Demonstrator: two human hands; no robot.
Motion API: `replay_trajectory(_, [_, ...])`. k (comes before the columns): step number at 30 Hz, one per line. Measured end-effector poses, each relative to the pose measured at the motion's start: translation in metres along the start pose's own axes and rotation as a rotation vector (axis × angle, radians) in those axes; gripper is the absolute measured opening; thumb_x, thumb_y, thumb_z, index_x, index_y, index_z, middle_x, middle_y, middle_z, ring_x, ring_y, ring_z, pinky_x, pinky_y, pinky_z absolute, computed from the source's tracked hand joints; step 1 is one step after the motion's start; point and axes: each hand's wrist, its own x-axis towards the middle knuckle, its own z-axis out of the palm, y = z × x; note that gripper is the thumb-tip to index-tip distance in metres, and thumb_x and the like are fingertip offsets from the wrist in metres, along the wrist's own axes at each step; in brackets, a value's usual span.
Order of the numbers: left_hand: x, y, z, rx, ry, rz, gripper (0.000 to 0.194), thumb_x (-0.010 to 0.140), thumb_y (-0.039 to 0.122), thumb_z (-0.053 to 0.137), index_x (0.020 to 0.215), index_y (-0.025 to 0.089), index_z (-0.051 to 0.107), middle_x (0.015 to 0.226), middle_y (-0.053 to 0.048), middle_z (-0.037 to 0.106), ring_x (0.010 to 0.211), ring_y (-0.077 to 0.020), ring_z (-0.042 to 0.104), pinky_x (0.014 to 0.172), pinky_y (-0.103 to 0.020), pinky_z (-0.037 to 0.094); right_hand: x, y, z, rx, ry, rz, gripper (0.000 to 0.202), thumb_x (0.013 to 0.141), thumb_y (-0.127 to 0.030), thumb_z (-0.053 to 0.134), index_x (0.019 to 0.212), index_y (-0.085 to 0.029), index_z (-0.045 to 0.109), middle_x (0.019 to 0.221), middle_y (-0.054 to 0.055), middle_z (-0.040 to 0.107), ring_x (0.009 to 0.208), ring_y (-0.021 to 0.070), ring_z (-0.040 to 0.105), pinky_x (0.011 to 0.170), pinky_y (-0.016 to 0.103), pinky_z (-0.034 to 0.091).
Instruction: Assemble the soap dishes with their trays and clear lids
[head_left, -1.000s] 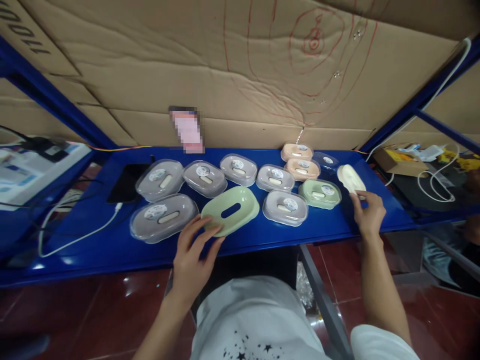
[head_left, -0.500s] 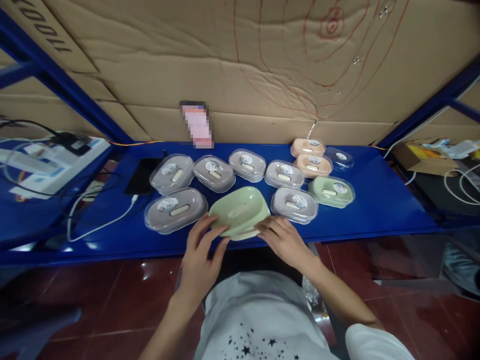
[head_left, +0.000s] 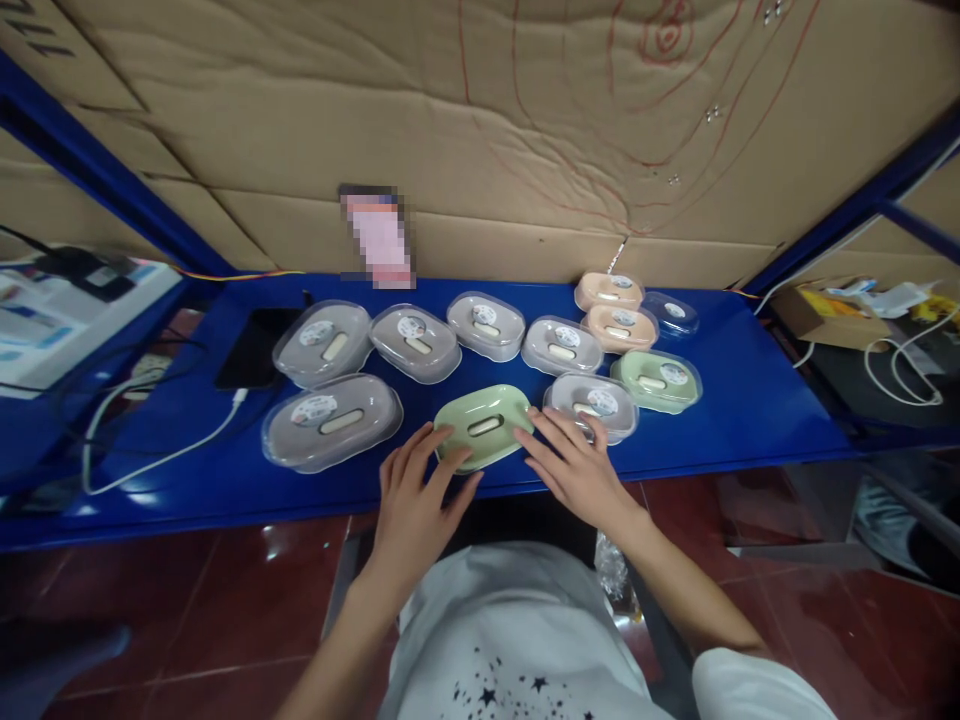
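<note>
A light green oval dish that looks like a soap dish (head_left: pixel 487 427), with a pale strip in its middle, lies uncovered near the front of the blue table. My left hand (head_left: pixel 424 485) is at its left side, fingers spread and fingertips at the rim. At the right rim, my right hand (head_left: pixel 576 465) has its fingers stretched out, resting lightly against the edge. Behind that hand sits a grey soap dish (head_left: pixel 589 405) under a clear lid, partly covered by my fingers. Another lidded grey soap dish (head_left: pixel 334 422) stands to the left.
Several lidded grey dishes (head_left: pixel 486 325) form a row behind. Lidded peach dishes (head_left: pixel 621 328), a lidded green dish (head_left: pixel 656 381) and a clear lid (head_left: pixel 670 314) are at the right. A phone (head_left: pixel 379 240) leans against the cardboard; a dark phone (head_left: pixel 255 350) with a white cable lies left.
The green dish was tilted up between both hands; now it lies flatter on the table. My fingers have loosened and spread, the right hand shifting slightly right. The camera view has shifted slightly.
</note>
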Motion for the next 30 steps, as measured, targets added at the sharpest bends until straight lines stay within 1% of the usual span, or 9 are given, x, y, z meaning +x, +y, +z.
replay_trajectory(4, [0.0,-0.004,-0.001,-0.029,0.009,-0.012,0.026,0.098,0.022,0.076,0.121,0.021,0.063,0.132,-0.014,0.067,0.131,-0.036,0.063,0.109,-0.052,0.055,0.022,-0.004,0.002,-0.014,-0.09,-0.101,0.048,0.112,-0.017,0.049,0.159,-0.025,0.052,0.166,0.009,0.054,0.156,0.0253,0.047,0.133,0.058,0.022])
replay_trajectory(9, [0.002,-0.01,-0.004,-0.035,-0.021,-0.033,0.026,0.101,0.023,0.072,0.125,0.022,0.064,0.135,-0.014,0.065,0.13,-0.0344,0.062,0.111,-0.052,0.053,0.046,0.006,0.003,0.099,-0.135,-0.195,0.039,0.111,-0.015,0.05,0.148,-0.021,0.063,0.151,0.013,0.068,0.144,0.0258,0.059,0.13,0.061,0.031])
replay_trajectory(16, [-0.002,-0.012,0.0,0.024,-0.043,-0.029,0.019,0.1,0.029,0.074,0.117,0.023,0.067,0.135,-0.013,0.068,0.129,-0.0364,0.064,0.107,-0.054,0.055,0.045,-0.006,0.004,0.07,-0.186,-0.215,0.049,0.106,-0.006,0.05,0.153,-0.019,0.059,0.152,0.016,0.066,0.148,0.0296,0.056,0.126,0.062,0.039])
replay_trajectory(19, [-0.004,-0.014,0.004,0.01,-0.027,-0.022,0.019,0.1,0.026,0.074,0.117,0.022,0.068,0.135,-0.013,0.069,0.129,-0.0361,0.064,0.107,-0.053,0.056,0.043,-0.002,-0.007,0.131,-0.194,-0.24,0.049,0.109,-0.011,0.049,0.157,-0.021,0.055,0.155,0.013,0.064,0.149,0.0271,0.056,0.128,0.06,0.038])
replay_trajectory(21, [-0.004,-0.015,0.006,-0.001,-0.021,-0.02,0.021,0.1,0.026,0.074,0.119,0.022,0.067,0.135,-0.013,0.069,0.13,-0.0363,0.064,0.107,-0.053,0.056,0.042,0.028,-0.023,0.203,-0.137,-0.206,0.048,0.112,-0.02,0.047,0.159,-0.027,0.051,0.157,0.008,0.063,0.149,0.0235,0.055,0.13,0.058,0.035])
replay_trajectory(22, [-0.005,-0.016,0.007,-0.004,-0.021,-0.017,0.022,0.1,0.026,0.074,0.12,0.023,0.067,0.136,-0.013,0.069,0.131,-0.0362,0.063,0.107,-0.053,0.056,0.042,0.054,-0.033,0.232,-0.088,-0.148,0.046,0.113,-0.025,0.046,0.159,-0.031,0.051,0.158,0.005,0.063,0.15,0.0222,0.055,0.131,0.057,0.034])
replay_trajectory(26, [-0.005,-0.018,0.008,0.001,-0.021,-0.005,0.021,0.101,0.027,0.073,0.121,0.023,0.066,0.137,-0.013,0.068,0.132,-0.0359,0.063,0.109,-0.052,0.055,0.036,0.201,-0.066,0.138,0.14,0.418,0.041,0.112,-0.032,0.045,0.149,-0.028,0.062,0.153,0.009,0.065,0.146,0.0243,0.056,0.126,0.051,0.038])
replay_trajectory(28, [-0.006,-0.018,0.009,0.011,-0.019,-0.009,0.021,0.101,0.028,0.072,0.121,0.023,0.067,0.138,-0.013,0.068,0.133,-0.0361,0.063,0.109,-0.052,0.055,0.031,0.269,-0.066,0.121,0.124,0.54,0.041,0.109,-0.035,0.053,0.144,-0.017,0.067,0.149,0.019,0.066,0.143,0.03,0.057,0.123,0.054,0.038])
replay_trajectory(30, [-0.006,-0.017,0.01,0.028,-0.019,-0.019,0.021,0.102,0.029,0.071,0.122,0.023,0.067,0.139,-0.013,0.068,0.133,-0.036,0.063,0.109,-0.052,0.055,0.023,0.314,-0.054,0.119,0.083,0.64,0.05,0.099,-0.046,0.07,0.14,-0.016,0.069,0.148,0.023,0.065,0.142,0.0326,0.056,0.119,0.054,0.04])
